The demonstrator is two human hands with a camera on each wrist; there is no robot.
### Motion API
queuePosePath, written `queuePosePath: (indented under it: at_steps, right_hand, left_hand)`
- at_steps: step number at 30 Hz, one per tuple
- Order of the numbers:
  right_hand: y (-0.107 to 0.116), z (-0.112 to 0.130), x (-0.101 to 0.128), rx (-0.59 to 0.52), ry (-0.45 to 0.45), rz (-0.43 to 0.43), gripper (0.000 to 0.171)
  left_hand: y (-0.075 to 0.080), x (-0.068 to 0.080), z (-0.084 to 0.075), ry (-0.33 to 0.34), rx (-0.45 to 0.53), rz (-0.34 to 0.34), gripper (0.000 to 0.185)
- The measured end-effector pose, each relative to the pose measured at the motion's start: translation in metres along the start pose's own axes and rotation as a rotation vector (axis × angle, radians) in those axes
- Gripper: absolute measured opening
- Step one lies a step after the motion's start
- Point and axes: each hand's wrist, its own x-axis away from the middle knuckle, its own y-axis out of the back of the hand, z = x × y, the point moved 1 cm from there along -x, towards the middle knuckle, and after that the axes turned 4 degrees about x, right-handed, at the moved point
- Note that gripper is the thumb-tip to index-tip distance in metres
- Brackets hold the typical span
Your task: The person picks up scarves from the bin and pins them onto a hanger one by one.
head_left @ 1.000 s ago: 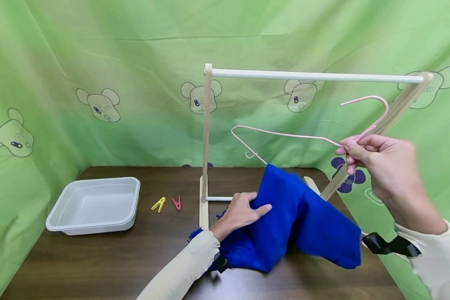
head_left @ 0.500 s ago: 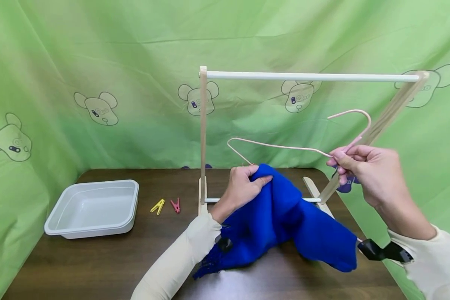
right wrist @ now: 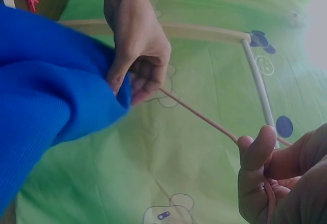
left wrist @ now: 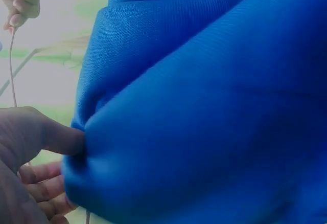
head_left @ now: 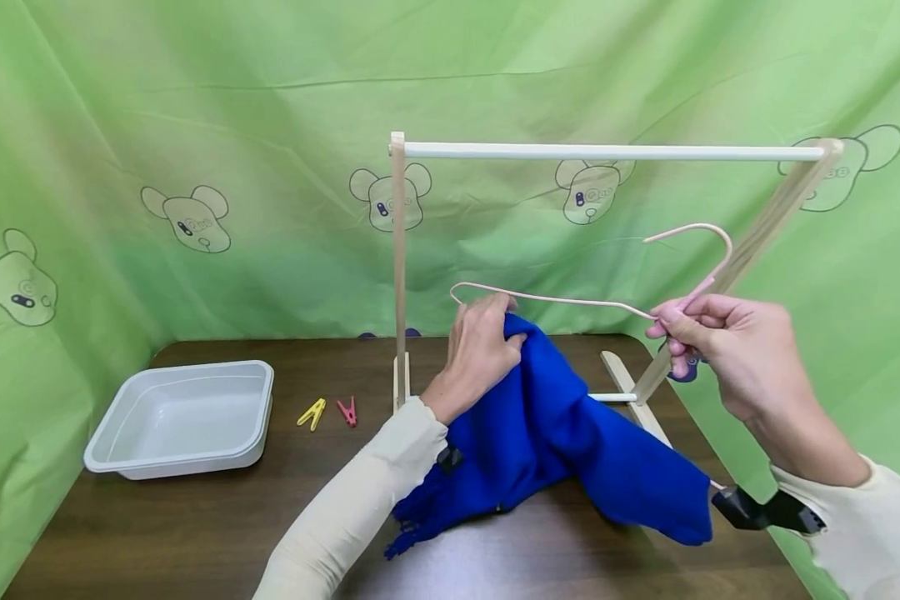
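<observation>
Green cartoon-bear fabric backdrop [head_left: 195, 100] all round, dark brown wooden table [head_left: 195, 517] below. At centre frame, a light wooden drying rack with a white top rail [head_left: 607, 152]. Under the rail, a thin pink wire hanger [head_left: 570, 300], pinched at the neck below its hook by the right hand [head_left: 727, 350], fingers curled tight. Left hand [head_left: 480, 350] at the hanger's left shoulder, fingers and thumb bunching the top of a bright blue fringed cloth [head_left: 562, 433]. Cloth lifted at centre, draped down onto the table at lower centre. At lower left, a white plastic rectangular tray [head_left: 120, 450]; just right of it, a yellow clothes peg [head_left: 312, 412] and a red clothes peg [head_left: 347, 411].
</observation>
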Motion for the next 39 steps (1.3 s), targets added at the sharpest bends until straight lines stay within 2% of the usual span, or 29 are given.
queuePosePath:
  at_steps: [5, 7, 9, 12, 16, 18, 20, 24, 29, 32, 36, 39]
  right_hand:
    - [0.000, -0.003, -0.001, 0.026, -0.031, -0.015, 0.009]
    - [-0.001, -0.004, -0.001, 0.048, -0.052, -0.029, 0.009]
    - [-0.001, -0.005, -0.002, 0.055, -0.064, -0.036, 0.007]
    - [-0.001, -0.006, -0.003, 0.044, -0.065, -0.047, 0.005]
    - [-0.004, -0.007, -0.005, 0.014, -0.042, -0.052, 0.004]
    - [-0.007, -0.007, -0.006, 0.005, -0.032, -0.051, 0.003]
    - [-0.010, -0.007, -0.007, 0.002, -0.027, -0.047, 0.003]
    - [-0.017, -0.005, -0.008, 0.011, -0.012, -0.031, 0.005]
    - [-0.029, 0.000, -0.012, 0.053, 0.009, -0.017, 0.006]
    - [-0.037, 0.003, -0.015, 0.055, 0.026, -0.013, 0.007]
    - [-0.044, 0.006, -0.014, 0.041, 0.044, -0.004, 0.010]
    - [-0.048, 0.007, -0.012, 0.044, 0.057, 0.013, 0.010]
  left_hand:
    - [-0.003, 0.006, 0.003, -0.084, -0.053, -0.060, 0.013]
    - [-0.006, 0.010, 0.003, -0.139, -0.059, -0.110, 0.009]
    - [-0.009, 0.014, 0.003, -0.216, -0.036, -0.168, 0.013]
    - [-0.014, 0.022, 0.000, -0.383, 0.037, -0.245, 0.022]
    - [-0.025, 0.036, -0.011, -0.662, 0.109, -0.283, 0.025]
    - [-0.033, 0.044, -0.017, -0.765, 0.108, -0.285, 0.025]
    - [-0.042, 0.052, -0.021, -0.835, 0.083, -0.284, 0.025]
    - [-0.057, 0.063, -0.029, -0.901, 0.056, -0.286, 0.025]
    - [-0.068, 0.070, -0.038, -0.940, 0.036, -0.271, 0.034]
    - [-0.073, 0.072, -0.036, -0.973, -0.025, -0.260, 0.038]
    - [-0.074, 0.070, -0.029, -1.016, -0.071, -0.264, 0.027]
    - [-0.072, 0.068, -0.025, -1.010, -0.018, -0.242, 0.027]
